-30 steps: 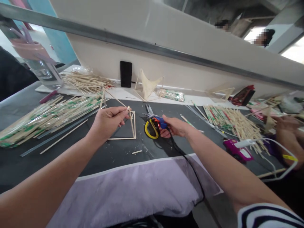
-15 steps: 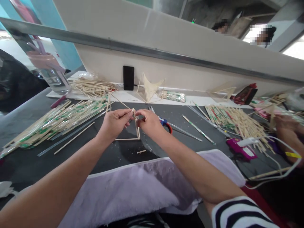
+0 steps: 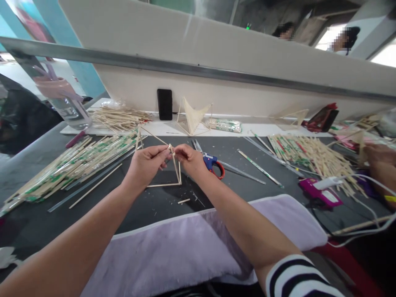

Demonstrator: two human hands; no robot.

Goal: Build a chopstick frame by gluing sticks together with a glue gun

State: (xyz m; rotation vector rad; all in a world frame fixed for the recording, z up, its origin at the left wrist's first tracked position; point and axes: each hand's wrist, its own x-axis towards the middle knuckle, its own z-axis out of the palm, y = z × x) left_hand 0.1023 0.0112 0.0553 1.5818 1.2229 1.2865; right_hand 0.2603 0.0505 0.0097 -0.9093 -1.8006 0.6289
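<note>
A small frame of thin wooden sticks (image 3: 163,185) stands on the dark table between my hands. My left hand (image 3: 148,161) pinches the top corner of this stick frame, where several sticks meet. Just right of that joint, my right hand (image 3: 190,160) is closed with thumb and fingertips together at the frame's upper part; what exactly it pinches is too small to make out. Scissors (image 3: 212,163) with blue and red handles lie beside my right hand. A short stick piece (image 3: 183,201) and small crumbs lie in front of the frame.
Bundles of wrapped sticks (image 3: 83,163) lie at left, more sticks (image 3: 312,161) at right. A finished-looking stick model (image 3: 193,117) and a phone (image 3: 165,104) stand at the back wall. A bottle (image 3: 66,103), a magenta power strip (image 3: 320,193) and a lilac cloth (image 3: 173,251) surround the workspace. Another person's hand (image 3: 382,165) is at far right.
My right fingers have shifted slightly at the frame's top and drawn in closer together. My left hand keeps its pinch on the corner. The view has tilted a little.
</note>
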